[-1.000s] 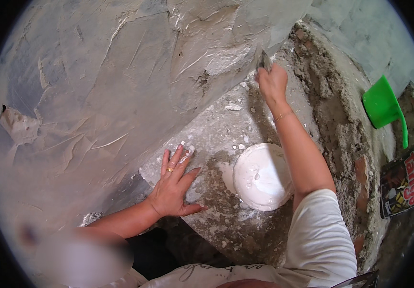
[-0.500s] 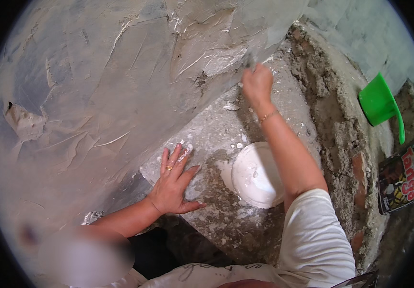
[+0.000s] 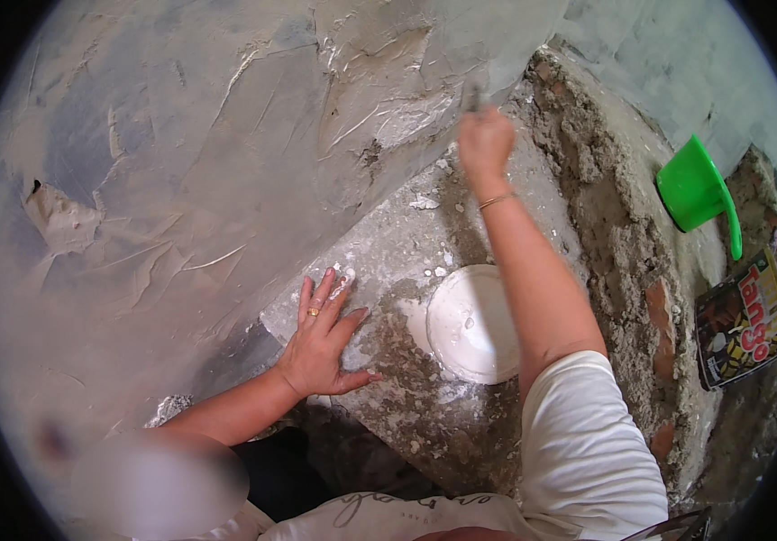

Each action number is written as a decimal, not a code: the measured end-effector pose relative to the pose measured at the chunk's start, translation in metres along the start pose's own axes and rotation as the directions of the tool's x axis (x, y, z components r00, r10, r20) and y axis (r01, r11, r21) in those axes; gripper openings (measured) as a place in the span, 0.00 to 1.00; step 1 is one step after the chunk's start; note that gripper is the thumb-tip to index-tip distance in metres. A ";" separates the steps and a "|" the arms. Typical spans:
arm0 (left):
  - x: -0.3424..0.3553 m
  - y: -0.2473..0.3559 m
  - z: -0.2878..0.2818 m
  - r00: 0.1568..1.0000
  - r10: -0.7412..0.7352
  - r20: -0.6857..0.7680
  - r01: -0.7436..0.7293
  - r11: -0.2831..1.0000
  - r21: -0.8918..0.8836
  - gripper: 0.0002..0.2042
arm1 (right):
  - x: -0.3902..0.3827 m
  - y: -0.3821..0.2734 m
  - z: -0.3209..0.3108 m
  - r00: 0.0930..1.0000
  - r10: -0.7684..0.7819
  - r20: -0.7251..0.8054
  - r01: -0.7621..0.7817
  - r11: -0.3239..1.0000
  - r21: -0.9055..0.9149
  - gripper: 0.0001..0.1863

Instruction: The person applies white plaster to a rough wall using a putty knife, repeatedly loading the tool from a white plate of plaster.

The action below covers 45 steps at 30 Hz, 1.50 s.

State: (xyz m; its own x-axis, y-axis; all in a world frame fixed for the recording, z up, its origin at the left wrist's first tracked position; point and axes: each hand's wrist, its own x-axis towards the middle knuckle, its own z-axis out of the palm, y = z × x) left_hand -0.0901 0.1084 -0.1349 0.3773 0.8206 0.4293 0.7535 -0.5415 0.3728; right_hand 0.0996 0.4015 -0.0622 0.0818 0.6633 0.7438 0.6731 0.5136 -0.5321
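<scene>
My right hand (image 3: 486, 144) is closed around a small grey tool that looks like a putty knife (image 3: 472, 97). Its blade is blurred and points up at the plastered wall (image 3: 379, 99), where the wall meets the ledge. My left hand (image 3: 320, 347) lies flat with fingers spread on the edge of the stained concrete ledge (image 3: 388, 243). White paste smears two of its fingers, and one carries a ring. Between my arms, a round white lid or dish (image 3: 461, 320) rests on the ledge, partly covered by my right forearm.
Along the right runs a rough, broken masonry edge (image 3: 609, 198) with exposed brick. Beyond it are a green plastic scoop (image 3: 693, 187) with a handle and a dark printed packet or tub (image 3: 742, 320). White crumbs dot the ledge.
My right hand has moved slightly up and to the right along the wall's base with the tool. My left hand stays flat on the ledge. The whole view has shifted a little.
</scene>
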 end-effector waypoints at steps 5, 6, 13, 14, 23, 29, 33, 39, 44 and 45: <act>-0.002 -0.001 0.000 1.000 -0.025 0.011 0.025 1.000 0.000 0.39 | -0.058 -0.089 -0.020 0.972 -0.185 0.143 0.167 0.978 0.128 0.09; -0.003 -0.002 0.000 1.000 -0.023 0.006 0.023 1.000 -0.002 0.39 | -0.065 -0.095 -0.040 0.964 -0.191 0.186 0.157 0.970 0.184 0.09; -0.006 0.002 -0.002 1.000 -0.009 0.003 0.009 1.000 0.011 0.39 | -0.029 -0.020 -0.044 0.976 0.166 0.143 -0.192 0.961 0.197 0.10; -0.004 0.002 -0.002 1.000 -0.009 0.011 0.009 1.000 0.008 0.39 | -0.016 -0.001 -0.033 0.968 0.226 0.108 -0.240 0.961 0.141 0.11; -0.005 -0.001 0.001 1.000 -0.025 -0.004 0.025 1.000 -0.008 0.39 | -0.050 -0.062 0.002 0.973 -0.109 0.203 0.090 0.991 0.101 0.10; -0.006 -0.002 0.000 1.000 -0.023 -0.005 0.023 1.000 -0.006 0.39 | -0.026 -0.011 -0.034 0.976 0.076 0.202 -0.139 0.938 0.316 0.05; 0.002 -0.002 0.001 1.000 0.012 0.005 -0.012 1.000 0.005 0.39 | -0.008 0.014 -0.001 0.967 0.245 0.066 -0.254 0.927 0.276 0.06; -0.004 -0.006 0.002 0.999 -0.029 0.015 0.028 1.000 0.012 0.39 | -0.074 -0.098 -0.036 0.958 -0.258 0.128 0.233 0.955 0.181 0.10; -0.010 -0.003 0.003 0.999 -0.048 -0.008 0.048 0.999 -0.003 0.39 | -0.041 -0.081 -0.061 0.977 -0.122 0.173 0.121 0.993 0.013 0.12; -0.009 -0.002 0.003 0.999 -0.039 -0.006 0.039 0.999 -0.002 0.39 | -0.029 -0.069 -0.053 0.988 -0.113 0.109 0.119 0.992 -0.048 0.12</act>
State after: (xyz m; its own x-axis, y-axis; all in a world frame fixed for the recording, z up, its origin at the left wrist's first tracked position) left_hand -0.0937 0.1027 -0.1418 0.3443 0.8400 0.4194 0.7665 -0.5095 0.3911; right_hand 0.0896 0.3181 -0.0256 -0.0754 0.6563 0.7507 0.7127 0.5620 -0.4197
